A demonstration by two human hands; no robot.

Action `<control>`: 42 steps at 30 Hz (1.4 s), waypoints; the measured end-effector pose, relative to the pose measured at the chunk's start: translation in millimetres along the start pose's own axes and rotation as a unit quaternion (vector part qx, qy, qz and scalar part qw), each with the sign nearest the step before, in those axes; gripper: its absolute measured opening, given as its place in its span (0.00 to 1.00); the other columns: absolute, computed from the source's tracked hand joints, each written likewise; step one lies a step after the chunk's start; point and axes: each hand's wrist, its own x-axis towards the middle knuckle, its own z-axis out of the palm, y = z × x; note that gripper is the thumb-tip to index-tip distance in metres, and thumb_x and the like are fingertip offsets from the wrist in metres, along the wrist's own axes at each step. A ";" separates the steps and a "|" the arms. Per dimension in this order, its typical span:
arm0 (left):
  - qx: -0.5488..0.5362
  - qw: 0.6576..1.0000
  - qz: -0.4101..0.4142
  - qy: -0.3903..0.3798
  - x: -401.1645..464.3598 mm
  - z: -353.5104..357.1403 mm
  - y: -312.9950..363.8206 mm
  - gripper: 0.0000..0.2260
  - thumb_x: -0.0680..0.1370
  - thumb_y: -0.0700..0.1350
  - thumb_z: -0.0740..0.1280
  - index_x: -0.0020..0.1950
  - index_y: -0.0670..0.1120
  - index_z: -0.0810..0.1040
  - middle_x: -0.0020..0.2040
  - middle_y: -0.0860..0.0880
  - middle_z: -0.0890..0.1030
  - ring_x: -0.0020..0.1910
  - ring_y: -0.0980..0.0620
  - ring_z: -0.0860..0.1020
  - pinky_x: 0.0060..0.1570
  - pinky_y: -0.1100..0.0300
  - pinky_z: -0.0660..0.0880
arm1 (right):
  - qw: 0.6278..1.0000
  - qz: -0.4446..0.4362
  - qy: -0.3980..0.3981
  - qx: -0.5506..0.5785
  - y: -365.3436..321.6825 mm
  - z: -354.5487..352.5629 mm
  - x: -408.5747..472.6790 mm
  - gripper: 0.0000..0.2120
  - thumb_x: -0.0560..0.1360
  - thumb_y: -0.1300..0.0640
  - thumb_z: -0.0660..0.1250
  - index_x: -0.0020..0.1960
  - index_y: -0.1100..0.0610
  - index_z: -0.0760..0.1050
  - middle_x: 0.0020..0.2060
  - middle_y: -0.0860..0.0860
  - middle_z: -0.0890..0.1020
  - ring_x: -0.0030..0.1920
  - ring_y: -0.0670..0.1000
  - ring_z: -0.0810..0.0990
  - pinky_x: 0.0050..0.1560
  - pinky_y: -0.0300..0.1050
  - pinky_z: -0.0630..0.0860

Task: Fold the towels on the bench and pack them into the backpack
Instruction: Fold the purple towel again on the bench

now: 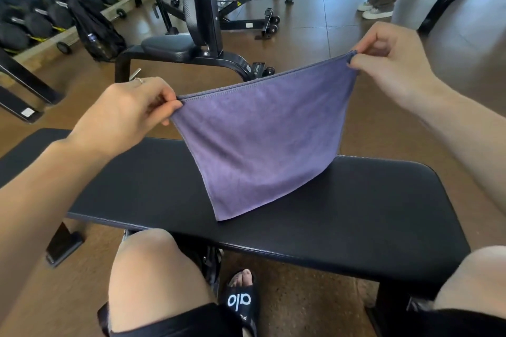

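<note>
A purple towel (pixel 260 142) hangs in the air above the black padded bench (pixel 342 213), folded double along its top edge. My left hand (pixel 131 112) pinches its upper left corner. The upper right corner is pinched by my right hand (pixel 388 63), which is held higher. The towel's lowest corner touches the bench top near the front edge. A black bag (pixel 95 30), possibly the backpack, leans against the dumbbell rack at the far left.
An adjustable bench (pixel 197 35) stands just behind the flat one. A dumbbell rack (pixel 32 16) fills the far left. Another person's legs and white shoes (pixel 375 9) stand at the back right. My knees and a black sandal (pixel 241 301) are below the bench.
</note>
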 end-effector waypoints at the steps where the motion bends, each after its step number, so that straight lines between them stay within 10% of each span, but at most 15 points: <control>1: 0.000 1.000 0.004 -0.003 0.5 -0.4 -0.2 0.05 0.80 0.44 0.68 0.48 0.43 0.77 0.34 0.52 0.80 0.36 0.50 0.79 0.44 0.59 0.74 | 1.000 0.001 -0.001 -0.009 -0.7 -0.5 0.2 0.10 0.67 0.63 0.70 0.36 0.49 0.72 0.38 0.58 0.81 0.38 0.49 0.77 0.41 0.44 0.73; 10: 0.006 1.000 0.025 -0.015 4.4 1.6 -6.3 0.03 0.81 0.42 0.67 0.51 0.43 0.75 0.35 0.54 0.79 0.39 0.48 0.77 0.42 0.47 0.77 | 0.998 0.009 -0.051 -0.042 -11.6 -2.7 -1.1 0.14 0.71 0.69 0.65 0.53 0.57 0.81 0.39 0.52 0.77 0.25 0.47 0.74 0.30 0.38 0.71; 17: 0.015 0.998 0.048 -0.028 11.5 3.6 -15.7 0.09 0.83 0.45 0.60 0.53 0.43 0.79 0.39 0.52 0.76 0.41 0.46 0.77 0.45 0.49 0.76 | 0.996 0.048 -0.075 0.015 -14.3 0.7 2.4 0.11 0.74 0.72 0.61 0.45 0.60 0.79 0.47 0.59 0.75 0.38 0.58 0.86 0.42 0.47 0.82; 29: 0.108 0.991 -0.041 -0.069 78.9 32.1 -29.0 0.05 0.82 0.46 0.59 0.53 0.45 0.72 0.49 0.42 0.77 0.46 0.34 0.77 0.42 0.38 0.76 | 0.990 0.036 -0.038 -0.134 -4.2 1.7 41.8 0.07 0.71 0.66 0.61 0.42 0.54 0.73 0.41 0.57 0.85 0.38 0.42 0.85 0.44 0.33 0.79; 33: 0.179 0.983 -0.021 0.028 116.8 14.2 -28.1 0.09 0.84 0.47 0.58 0.58 0.44 0.71 0.56 0.38 0.75 0.48 0.32 0.78 0.38 0.38 0.75 | 0.992 -0.015 0.058 -0.115 -26.6 -20.8 58.4 0.08 0.69 0.60 0.60 0.38 0.47 0.70 0.38 0.51 0.81 0.40 0.44 0.86 0.47 0.46 0.81; 37: 0.159 0.982 0.011 0.096 113.4 10.4 -17.6 0.09 0.84 0.46 0.58 0.58 0.42 0.73 0.56 0.40 0.75 0.49 0.34 0.76 0.40 0.41 0.73 | 0.994 -0.019 0.091 -0.051 -33.6 -28.9 28.7 0.11 0.71 0.65 0.60 0.40 0.48 0.69 0.36 0.48 0.78 0.38 0.40 0.84 0.42 0.36 0.79; 42: 0.091 0.993 0.056 -0.052 29.4 68.7 -11.0 0.13 0.84 0.49 0.55 0.50 0.44 0.75 0.46 0.44 0.76 0.42 0.38 0.76 0.43 0.45 0.73 | 0.974 0.071 -0.025 -0.213 23.8 -8.7 -72.5 0.05 0.67 0.61 0.68 0.39 0.53 0.74 0.34 0.50 0.83 0.41 0.51 0.82 0.48 0.50 0.78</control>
